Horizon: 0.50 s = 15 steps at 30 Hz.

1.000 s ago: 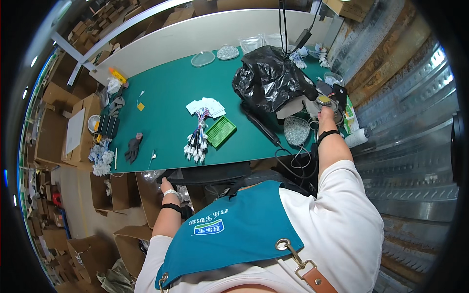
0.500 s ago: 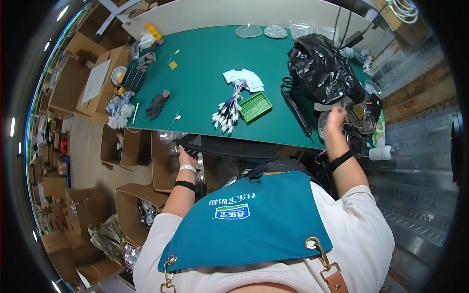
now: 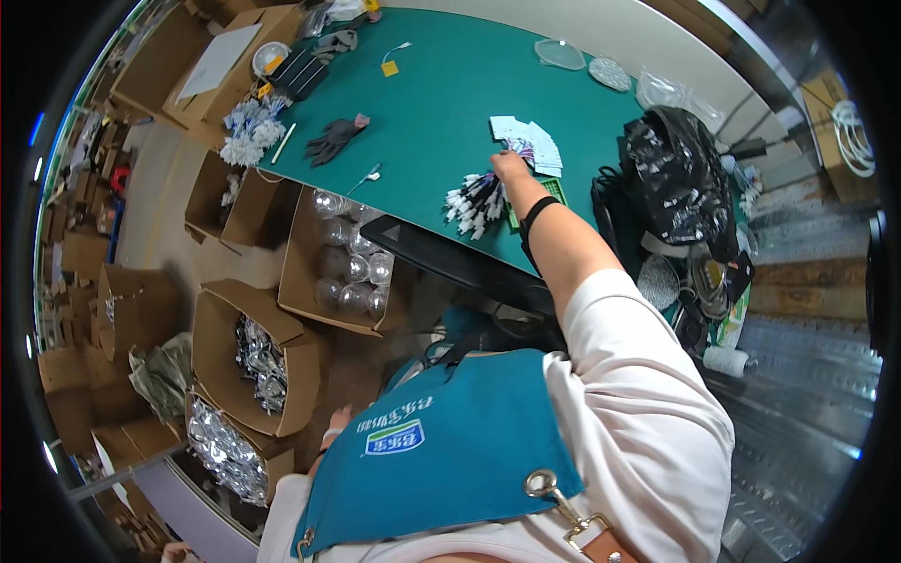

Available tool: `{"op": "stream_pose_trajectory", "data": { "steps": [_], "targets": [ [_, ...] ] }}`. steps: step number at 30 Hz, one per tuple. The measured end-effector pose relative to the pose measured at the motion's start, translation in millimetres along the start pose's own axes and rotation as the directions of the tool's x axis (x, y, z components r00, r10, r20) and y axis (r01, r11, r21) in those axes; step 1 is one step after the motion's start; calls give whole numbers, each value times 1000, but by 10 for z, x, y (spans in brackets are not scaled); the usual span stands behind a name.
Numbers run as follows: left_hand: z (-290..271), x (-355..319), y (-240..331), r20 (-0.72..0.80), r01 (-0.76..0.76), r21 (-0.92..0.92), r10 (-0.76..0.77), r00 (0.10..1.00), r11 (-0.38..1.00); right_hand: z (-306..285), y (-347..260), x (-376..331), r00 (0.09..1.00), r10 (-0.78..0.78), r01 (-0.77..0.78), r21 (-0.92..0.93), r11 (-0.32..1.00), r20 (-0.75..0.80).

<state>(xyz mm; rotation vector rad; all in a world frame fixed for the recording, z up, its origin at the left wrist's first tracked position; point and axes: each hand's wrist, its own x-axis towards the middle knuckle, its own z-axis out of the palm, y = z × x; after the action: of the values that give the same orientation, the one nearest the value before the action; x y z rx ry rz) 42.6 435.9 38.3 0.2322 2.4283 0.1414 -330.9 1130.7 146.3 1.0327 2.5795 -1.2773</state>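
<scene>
On the green table (image 3: pixel 422 94), my right hand (image 3: pixel 511 167) is closed round the wires of a cable bundle (image 3: pixel 477 202). White connectors fan out from the bundle toward the table's near edge, and flat white cards (image 3: pixel 540 143) spread from its far end. Partly hidden under my right forearm is a green plastic tray (image 3: pixel 549 190). My left hand (image 3: pixel 340 420) hangs low beside my apron, off the table, near an open carton (image 3: pixel 305 352) of silvery pieces. Its fingers are too hidden to read.
A black plastic bag (image 3: pixel 676 169) stands on the table's right part, with a white thread spool (image 3: pixel 727 361) nearer me. A grey glove (image 3: pixel 335 141) lies at the left. Below the near edge are a carton (image 3: pixel 302 272) of clear globes and a black drawer (image 3: pixel 450 267).
My right hand has moved left from beside the black bag to the cable bundle. My left hand has dropped from the table edge to my side. The view has turned left.
</scene>
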Motion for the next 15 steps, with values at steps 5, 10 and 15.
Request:
{"op": "stream_pose_trajectory", "data": {
  "steps": [5, 10, 15],
  "targets": [
    [370, -677, 24, 155, 128, -184, -100, 983, 975, 208, 54, 448, 992, 53, -14, -326, 945, 111],
    [576, -728, 14, 57, -115, -102, 121, 991, 988, 58, -11, 398, 965, 104, -136, -123, 983, -239],
    [320, -381, -479, 145, 214, -562, -160, 977, 799, -298, -249, -83, 961, 214, 34, 841, 540, -176]
  ]
}}
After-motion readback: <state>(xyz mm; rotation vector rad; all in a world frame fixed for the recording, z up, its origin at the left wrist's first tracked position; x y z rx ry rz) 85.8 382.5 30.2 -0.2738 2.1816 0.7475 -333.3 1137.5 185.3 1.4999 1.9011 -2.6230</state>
